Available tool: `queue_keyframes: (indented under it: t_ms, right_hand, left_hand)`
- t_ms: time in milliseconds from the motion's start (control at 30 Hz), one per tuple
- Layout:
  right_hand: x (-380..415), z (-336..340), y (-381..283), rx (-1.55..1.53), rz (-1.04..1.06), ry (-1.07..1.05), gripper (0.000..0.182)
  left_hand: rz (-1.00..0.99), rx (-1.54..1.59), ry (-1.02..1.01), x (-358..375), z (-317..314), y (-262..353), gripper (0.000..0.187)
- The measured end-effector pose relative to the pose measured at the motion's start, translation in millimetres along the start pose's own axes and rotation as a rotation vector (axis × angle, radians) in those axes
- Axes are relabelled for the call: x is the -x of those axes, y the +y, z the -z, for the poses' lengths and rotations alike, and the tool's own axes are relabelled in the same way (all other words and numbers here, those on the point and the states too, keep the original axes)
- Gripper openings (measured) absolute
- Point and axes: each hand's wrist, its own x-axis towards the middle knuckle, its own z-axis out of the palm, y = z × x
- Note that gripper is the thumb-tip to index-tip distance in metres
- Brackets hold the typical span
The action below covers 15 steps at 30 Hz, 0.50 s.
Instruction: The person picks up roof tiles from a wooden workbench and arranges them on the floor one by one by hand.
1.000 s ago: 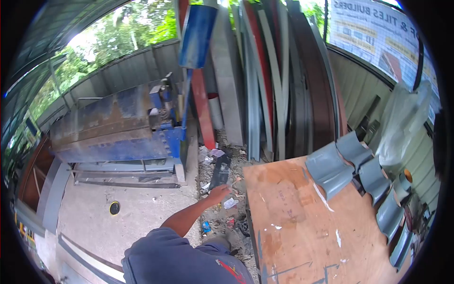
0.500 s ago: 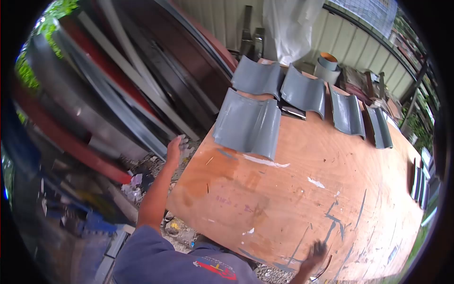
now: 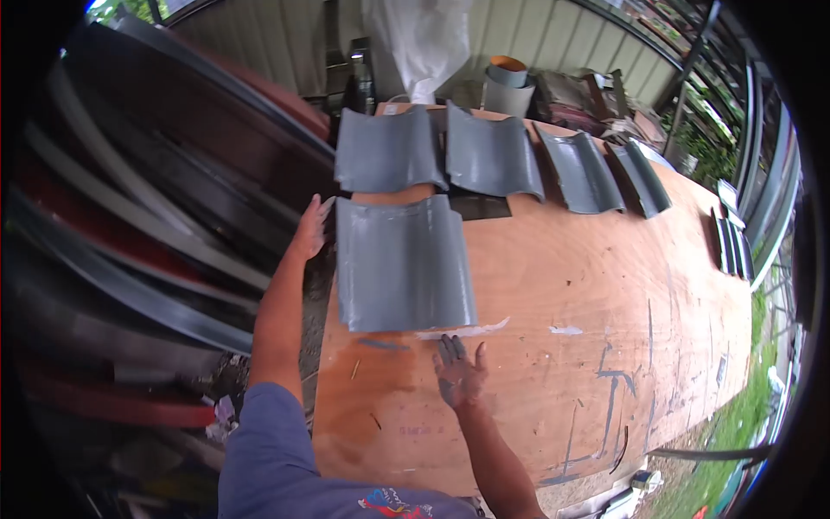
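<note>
A grey curved tile [image 3: 402,264] lies at the left of the wooden board [image 3: 536,285], nearest to me. Just off its upper left corner is my left hand [image 3: 316,227], empty, with the fingers apart. Below the tile's lower edge, my right hand [image 3: 461,372] is open, palm up, its fingertips dark with grey smears. Behind the near tile are two more grey tiles, one at the left [image 3: 389,151] and one in the middle [image 3: 493,154]. Farther right lie a third tile [image 3: 579,171] and a narrow one [image 3: 640,177].
Long bent metal sheets [image 3: 147,199] crowd the left side. A small stack of dark pieces [image 3: 731,246] sits at the board's right edge. Behind the board are a rolled cylinder [image 3: 508,91], hanging plastic sheeting [image 3: 419,43] and a corrugated wall [image 3: 553,39].
The view has turned to the right. My right hand has moved from the board's near edge up to just below the near tile. My left hand has come close to that tile's upper left corner.
</note>
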Motion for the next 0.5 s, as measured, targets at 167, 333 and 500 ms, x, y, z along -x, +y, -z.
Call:
queue_keyframes:
  t_ms: [167,333,500]
  right_hand:
    - [-28.5,-13.5,-0.8,-0.077,0.027,-0.01,0.097]
    - [-29.5,-13.2,-7.8,-0.193,0.031,-0.011,0.097]
    - [26.1,23.2,-20.1,-0.056,0.108,0.021,0.103]
  left_hand:
    - [-0.064,-0.095,0.053,-8.0,5.6,-6.2,0.079]
    - [-0.243,-0.071,0.152,13.5,-20.2,-17.4,0.075]
    - [-0.073,0.299,-0.057,75.8,-17.0,-55.3,0.068]
